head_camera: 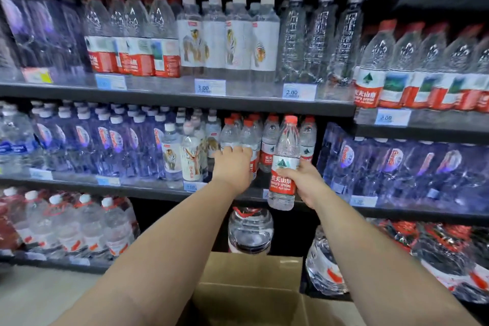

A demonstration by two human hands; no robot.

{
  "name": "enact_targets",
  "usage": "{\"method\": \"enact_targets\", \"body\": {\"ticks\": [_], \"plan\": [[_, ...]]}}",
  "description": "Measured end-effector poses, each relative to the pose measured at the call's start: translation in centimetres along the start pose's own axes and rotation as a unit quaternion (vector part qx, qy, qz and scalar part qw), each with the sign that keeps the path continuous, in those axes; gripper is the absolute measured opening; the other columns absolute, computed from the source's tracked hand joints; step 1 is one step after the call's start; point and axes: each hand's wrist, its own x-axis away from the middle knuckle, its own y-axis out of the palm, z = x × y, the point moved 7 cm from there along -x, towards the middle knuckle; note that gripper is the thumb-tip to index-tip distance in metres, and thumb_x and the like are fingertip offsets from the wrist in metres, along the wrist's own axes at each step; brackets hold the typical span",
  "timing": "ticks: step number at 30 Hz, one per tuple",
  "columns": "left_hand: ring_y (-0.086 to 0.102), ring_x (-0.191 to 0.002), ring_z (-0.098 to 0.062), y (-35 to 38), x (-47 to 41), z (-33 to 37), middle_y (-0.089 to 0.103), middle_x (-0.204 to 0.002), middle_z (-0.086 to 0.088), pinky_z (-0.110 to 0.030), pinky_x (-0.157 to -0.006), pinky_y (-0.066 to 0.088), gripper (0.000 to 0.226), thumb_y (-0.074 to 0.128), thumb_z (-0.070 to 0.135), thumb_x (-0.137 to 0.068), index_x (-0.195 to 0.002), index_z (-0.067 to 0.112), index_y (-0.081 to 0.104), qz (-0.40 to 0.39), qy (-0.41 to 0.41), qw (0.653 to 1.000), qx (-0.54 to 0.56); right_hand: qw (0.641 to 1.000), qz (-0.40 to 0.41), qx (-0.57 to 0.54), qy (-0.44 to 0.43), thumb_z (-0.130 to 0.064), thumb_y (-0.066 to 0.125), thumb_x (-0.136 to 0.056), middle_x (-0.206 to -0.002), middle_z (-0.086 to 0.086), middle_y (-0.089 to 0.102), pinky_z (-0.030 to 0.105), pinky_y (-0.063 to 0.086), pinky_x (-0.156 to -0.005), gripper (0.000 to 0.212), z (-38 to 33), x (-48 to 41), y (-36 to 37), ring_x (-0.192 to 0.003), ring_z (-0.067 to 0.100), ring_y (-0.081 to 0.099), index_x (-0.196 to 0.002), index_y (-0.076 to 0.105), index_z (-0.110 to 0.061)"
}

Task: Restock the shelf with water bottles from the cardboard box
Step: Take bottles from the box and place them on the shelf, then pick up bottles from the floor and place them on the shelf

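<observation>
Fingers of right hand (304, 182) grip red-capped bottle (285, 164) (slightly tilted); left hand (232, 165) grips shelved bottle (248, 132).

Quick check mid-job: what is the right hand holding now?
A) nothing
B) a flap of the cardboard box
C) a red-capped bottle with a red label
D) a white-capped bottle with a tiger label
C: the right hand grips a red-capped bottle with a red label in front of the shelf, while the left hand curls its fingers over the shelved bottles.
</observation>
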Motion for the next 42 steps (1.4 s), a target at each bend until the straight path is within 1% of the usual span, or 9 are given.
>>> {"method": "enact_targets", "body": {"ticks": [6, 10, 18, 22, 26, 34, 37, 40, 42], "plan": [[0.042, -0.123, -0.037, 4.7, -4.5, -0.2, 0.050, -0.133, -0.013, -0.051, -0.102, 0.030, 0.046, 0.050, 0.038, -0.092, -0.131, 0.014, 0.045, -0.024, 0.017, 0.999, -0.038, 0.997, 0.028, 0.049, -0.043, 0.008, 0.080, -0.068, -0.106, 0.003, 0.069, 0.039, 0.054, -0.086, 0.058, 0.0, -7.2, -0.2, -0.095, 0.018, 0.067, -0.109, 0.049, -0.020], [0.043, -0.122, -0.036, 8.5, -7.1, -1.1, 0.051, -0.132, -0.012, -0.051, -0.103, 0.032, 0.047, 0.047, 0.041, -0.092, -0.132, 0.015, 0.045, -0.044, 0.019, 0.998, -0.029, 0.994, 0.028, 0.097, -0.042, 0.009, 0.077, -0.072, -0.100, -0.007, 0.063, 0.033, 0.050, -0.083, 0.064, 1.6, -10.8, 0.1, -0.089, 0.007, 0.061, -0.114, 0.042, -0.024], [0.043, -0.121, -0.033, 13.7, -8.9, -1.6, 0.050, -0.131, -0.008, -0.045, -0.098, 0.035, 0.043, 0.045, 0.033, -0.091, -0.131, 0.016, 0.046, -0.048, 0.017, 0.999, 0.008, 0.987, 0.014, 0.156, -0.024, 0.002, 0.080, -0.072, -0.126, -0.004, 0.059, 0.039, 0.046, -0.102, 0.084, 5.6, -15.1, 0.0, -0.117, 0.015, 0.056, -0.140, 0.038, -0.025], [0.044, -0.119, -0.030, 14.0, -9.5, -1.3, 0.051, -0.129, -0.006, -0.044, -0.099, 0.033, 0.041, 0.046, 0.035, -0.089, -0.127, 0.018, 0.049, -0.023, 0.043, 0.999, 0.011, 0.975, 0.019, 0.220, -0.037, -0.007, 0.079, -0.076, -0.124, -0.002, 0.060, 0.034, 0.046, -0.099, 0.070, 5.8, -16.4, 0.1, -0.113, 0.014, 0.056, -0.136, 0.045, -0.021], [0.044, -0.119, -0.030, 14.4, -9.6, -1.1, 0.051, -0.127, -0.006, -0.043, -0.098, 0.032, 0.042, 0.044, 0.038, -0.090, -0.127, 0.018, 0.048, -0.019, 0.046, 0.999, 0.015, 0.963, 0.062, 0.259, -0.050, -0.011, 0.077, -0.079, -0.098, -0.002, 0.058, 0.025, 0.044, -0.081, 0.055, 6.5, -16.8, -0.5, -0.088, 0.011, 0.056, -0.127, 0.050, -0.013], [0.045, -0.116, -0.029, 12.8, -8.4, 0.5, 0.053, -0.123, -0.005, -0.044, -0.098, 0.033, 0.038, 0.048, 0.035, -0.089, -0.123, 0.018, 0.052, -0.021, 0.059, 0.998, 0.029, 0.954, 0.086, 0.275, -0.086, -0.015, 0.078, -0.079, -0.089, -0.007, 0.057, 0.029, 0.048, -0.082, 0.038, 5.6, -14.1, -1.0, -0.082, 0.011, 0.056, -0.110, 0.055, -0.020], [0.045, -0.117, -0.030, 10.4, -8.1, 2.3, 0.054, -0.123, -0.006, -0.046, -0.099, 0.033, 0.036, 0.049, 0.035, -0.090, -0.121, 0.017, 0.053, -0.024, 0.079, 0.996, 0.022, 0.898, 0.065, 0.402, -0.166, -0.013, 0.076, -0.079, -0.099, 0.001, 0.063, 0.034, 0.050, -0.087, 0.027, 2.6, -10.8, -2.3, -0.087, 0.013, 0.058, -0.103, 0.065, -0.016], [0.045, -0.118, -0.032, 7.5, -7.4, 5.2, 0.055, -0.123, -0.007, -0.047, -0.097, 0.034, 0.038, 0.052, 0.037, -0.089, -0.122, 0.017, 0.053, -0.020, 0.090, 0.996, 0.019, 0.764, 0.010, 0.604, -0.224, -0.022, 0.067, -0.084, -0.121, 0.002, 0.061, 0.037, 0.044, -0.096, 0.035, -0.1, -6.2, -3.3, -0.114, 0.023, 0.052, -0.118, 0.063, -0.017], [0.046, -0.117, -0.032, 6.0, -6.4, 7.9, 0.056, -0.122, -0.007, -0.045, -0.096, 0.035, 0.038, 0.052, 0.036, -0.088, -0.122, 0.017, 0.054, -0.014, 0.100, 0.995, 0.029, 0.712, -0.008, 0.665, -0.227, -0.023, 0.063, -0.085, -0.123, 0.004, 0.058, 0.037, 0.042, -0.095, 0.038, -1.1, -3.2, -4.7, -0.118, 0.027, 0.048, -0.122, 0.060, -0.017]]}}
